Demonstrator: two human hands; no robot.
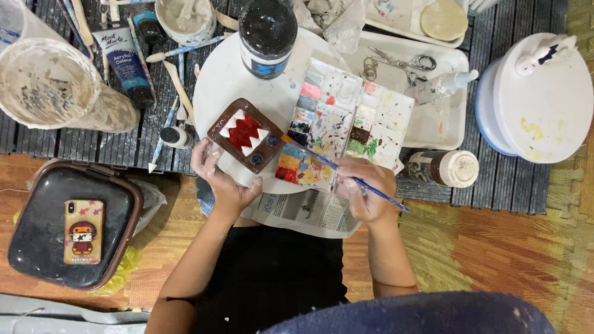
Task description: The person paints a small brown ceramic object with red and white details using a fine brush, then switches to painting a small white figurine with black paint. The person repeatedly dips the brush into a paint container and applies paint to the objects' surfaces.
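Two bare hands work over a round white board (229, 80). Left hand (221, 176) curls its fingers around the edge of a small brown clay dish (246, 135), a rounded square with a glossy red middle and white zigzag teeth, resting on the board's near rim. Right hand (366, 188) pinches a thin blue paintbrush (346, 174), its tip touching the dish's right side. Just beside lies a white plastic paint tray (337, 120), speckled with dried colours, and a dark-lidded jar (267, 34) stands behind.

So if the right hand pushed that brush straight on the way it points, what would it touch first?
Probably the brown dish with the red-and-white pattern: the brush in the right hand points up-left, its tip already at the dish's edge, above the paint palette.
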